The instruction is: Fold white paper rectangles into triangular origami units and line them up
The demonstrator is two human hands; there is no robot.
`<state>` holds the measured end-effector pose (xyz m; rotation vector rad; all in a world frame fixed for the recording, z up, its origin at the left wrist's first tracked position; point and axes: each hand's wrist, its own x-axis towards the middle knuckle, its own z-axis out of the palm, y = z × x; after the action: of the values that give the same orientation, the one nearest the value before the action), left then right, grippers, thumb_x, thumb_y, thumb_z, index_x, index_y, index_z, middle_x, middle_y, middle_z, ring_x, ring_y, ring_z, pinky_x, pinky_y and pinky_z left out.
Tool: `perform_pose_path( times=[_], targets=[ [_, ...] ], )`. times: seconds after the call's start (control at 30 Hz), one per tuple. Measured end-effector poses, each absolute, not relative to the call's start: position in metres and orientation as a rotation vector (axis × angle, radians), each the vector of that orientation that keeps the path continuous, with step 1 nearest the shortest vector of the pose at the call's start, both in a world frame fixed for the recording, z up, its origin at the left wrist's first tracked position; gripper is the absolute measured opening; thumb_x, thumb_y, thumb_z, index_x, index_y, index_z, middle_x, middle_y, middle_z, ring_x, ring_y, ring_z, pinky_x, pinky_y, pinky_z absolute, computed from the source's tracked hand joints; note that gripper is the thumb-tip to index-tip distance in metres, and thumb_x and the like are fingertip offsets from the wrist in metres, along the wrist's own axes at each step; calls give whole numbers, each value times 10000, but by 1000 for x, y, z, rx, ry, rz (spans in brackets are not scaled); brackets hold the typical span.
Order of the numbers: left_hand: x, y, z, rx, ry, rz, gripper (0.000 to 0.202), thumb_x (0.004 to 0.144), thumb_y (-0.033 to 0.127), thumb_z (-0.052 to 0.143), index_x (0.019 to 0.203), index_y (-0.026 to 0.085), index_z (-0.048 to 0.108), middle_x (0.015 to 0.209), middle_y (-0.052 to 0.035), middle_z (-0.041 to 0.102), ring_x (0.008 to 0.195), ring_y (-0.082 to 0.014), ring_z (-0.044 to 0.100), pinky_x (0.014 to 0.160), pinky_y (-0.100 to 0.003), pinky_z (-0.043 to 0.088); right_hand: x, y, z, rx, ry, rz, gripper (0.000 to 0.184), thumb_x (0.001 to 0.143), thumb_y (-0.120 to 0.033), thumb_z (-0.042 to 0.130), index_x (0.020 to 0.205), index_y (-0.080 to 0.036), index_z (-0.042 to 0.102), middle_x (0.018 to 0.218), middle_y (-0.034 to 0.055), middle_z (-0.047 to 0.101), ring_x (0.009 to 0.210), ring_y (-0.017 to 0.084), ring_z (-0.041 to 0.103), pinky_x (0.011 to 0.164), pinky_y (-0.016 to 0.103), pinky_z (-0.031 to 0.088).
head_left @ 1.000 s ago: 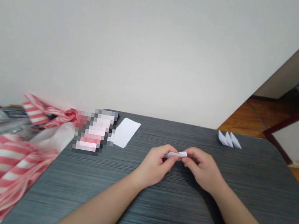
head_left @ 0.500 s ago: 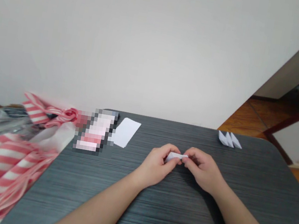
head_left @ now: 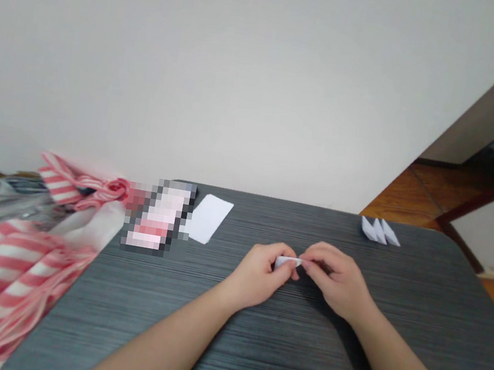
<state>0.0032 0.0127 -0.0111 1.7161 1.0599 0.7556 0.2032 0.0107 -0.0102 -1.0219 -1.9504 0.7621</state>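
A small folded piece of white paper (head_left: 287, 261) is held between my two hands, over the middle of the dark table (head_left: 266, 352). My left hand (head_left: 263, 273) is closed around its left part, thumb in front and fingers behind. At the paper's right tip, my right hand (head_left: 333, 278) pinches with thumb and forefinger. Part of the paper is hidden by the fingers.
Several folded white paper pieces (head_left: 380, 231) stand in a row at the table's back right. White paper sheets (head_left: 209, 220) lie back left, beside a phone-like object (head_left: 159, 214) blurred by pixels. Red-and-white striped cloth (head_left: 10, 265) is heaped left of the table.
My right fingers have shifted slightly left along the paper, and less of its right end shows. The left hand stays nearly in place, still holding it.
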Motion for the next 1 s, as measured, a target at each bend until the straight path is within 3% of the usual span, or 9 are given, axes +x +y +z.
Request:
perform_pose_path(
  times=[0.53, 0.8, 1.0],
  targets=[
    [7, 14, -5, 1352, 914, 737, 204, 877, 314, 569, 777, 148, 627, 580, 4, 629, 518, -96, 520, 537, -210, 404, 205, 7, -11, -922, -2018, 508, 205, 943, -174, 572, 905, -246, 760, 875, 53, 712, 781, 176, 679, 711, 294, 540],
    [3, 15, -3, 1412, 849, 733, 351, 938, 380, 503, 683, 149, 573, 558, 10, 580, 536, -96, 494, 573, -222, 387, 203, 4, -9, -838, -2090, 366, 227, 946, -126, 557, 932, -241, 752, 858, 54, 704, 782, 162, 667, 699, 276, 522],
    [6, 14, -2, 1462, 911, 762, 270, 935, 334, 494, 725, 170, 535, 537, 45, 522, 516, -94, 456, 549, -215, 369, 203, 5, -8, -929, -2051, 459, 192, 960, -189, 528, 926, -227, 713, 858, 53, 709, 792, 177, 669, 729, 293, 523]
  ],
)
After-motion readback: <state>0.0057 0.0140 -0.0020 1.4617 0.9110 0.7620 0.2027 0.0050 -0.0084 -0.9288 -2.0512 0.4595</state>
